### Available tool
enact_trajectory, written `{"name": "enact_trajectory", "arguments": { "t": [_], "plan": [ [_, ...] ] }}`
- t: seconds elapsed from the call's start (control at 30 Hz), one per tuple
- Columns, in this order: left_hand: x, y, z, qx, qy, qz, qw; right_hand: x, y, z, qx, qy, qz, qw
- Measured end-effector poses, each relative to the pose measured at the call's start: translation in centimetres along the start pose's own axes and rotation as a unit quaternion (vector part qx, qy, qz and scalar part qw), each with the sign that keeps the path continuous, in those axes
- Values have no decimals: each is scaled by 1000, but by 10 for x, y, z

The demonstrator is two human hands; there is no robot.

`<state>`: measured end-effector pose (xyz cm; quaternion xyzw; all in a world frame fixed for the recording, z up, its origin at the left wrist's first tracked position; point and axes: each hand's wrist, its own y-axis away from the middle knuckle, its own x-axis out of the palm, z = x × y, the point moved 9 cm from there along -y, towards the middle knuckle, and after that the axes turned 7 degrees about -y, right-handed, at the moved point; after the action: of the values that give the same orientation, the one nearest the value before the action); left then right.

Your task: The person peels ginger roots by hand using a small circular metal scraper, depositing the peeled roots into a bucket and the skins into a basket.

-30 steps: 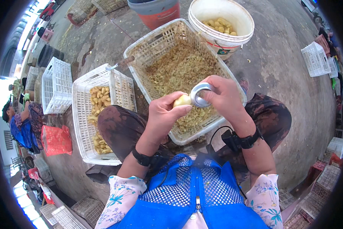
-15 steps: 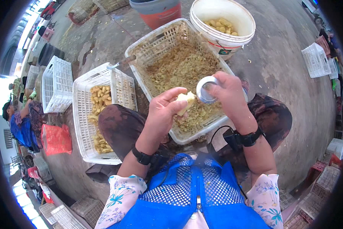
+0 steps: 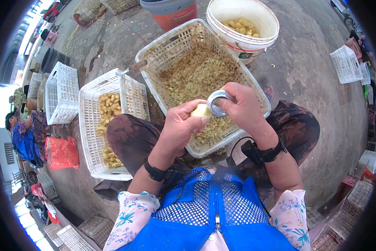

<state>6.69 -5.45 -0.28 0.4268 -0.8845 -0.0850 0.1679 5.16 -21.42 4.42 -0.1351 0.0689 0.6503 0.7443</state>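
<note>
My left hand (image 3: 177,127) is closed on a pale yellow, mostly peeled piece of ginger (image 3: 201,111), thumb and fingers pinching it. My right hand (image 3: 244,106) grips a silver ring-shaped scraper (image 3: 216,100), its fingers hooked through and around the ring. The scraper's rim touches the ginger's right end, or nearly so. Both hands are over a dirty white plastic basket (image 3: 145,53), where brown and yellow peelings (image 3: 196,79) cover the bottom. The side of the ginger facing my left palm is hidden.
Left of my knee stands a white crate (image 3: 85,138) of ginger pieces (image 3: 109,104). A knife-like tool (image 3: 131,68) rests across crate edges. Beyond the basket are a white bucket (image 3: 271,39) with peeled pieces and a grey-red tub (image 3: 173,19). Another person (image 3: 26,136) sits far left by a red bag (image 3: 62,152).
My right hand has moved slightly left and turned, bringing the scraper against or close to the ginger. The left hand has turned the ginger a little.
</note>
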Motion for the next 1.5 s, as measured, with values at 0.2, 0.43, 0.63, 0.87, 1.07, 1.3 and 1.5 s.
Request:
{"name": "enact_trajectory", "arguments": {
  "t": [0.2,0.43,0.63,0.87,1.07,1.3,1.5],
  "plan": [
    [-4,-3,6,-30,100,-7,995,-22,-2,-13,57,-137,-78,986],
    [6,-3,2,-23,266,88,960,-13,-1,6,24,-127,-13,992],
    [29,-2,16,-86,273,125,950,-1,-3,4,48,-51,43,997],
    [10,0,6,-35,135,86,987,-17,-3,-8,82,-51,-20,995],
    [15,-2,8,-45,256,103,960,-22,1,-7,81,-141,-31,986],
    [23,-5,18,-92,224,97,965,-26,-1,-8,23,-48,-56,997],
    [28,-12,17,-93,226,55,968,-22,6,9,-24,-109,-35,993]
  ]
}}
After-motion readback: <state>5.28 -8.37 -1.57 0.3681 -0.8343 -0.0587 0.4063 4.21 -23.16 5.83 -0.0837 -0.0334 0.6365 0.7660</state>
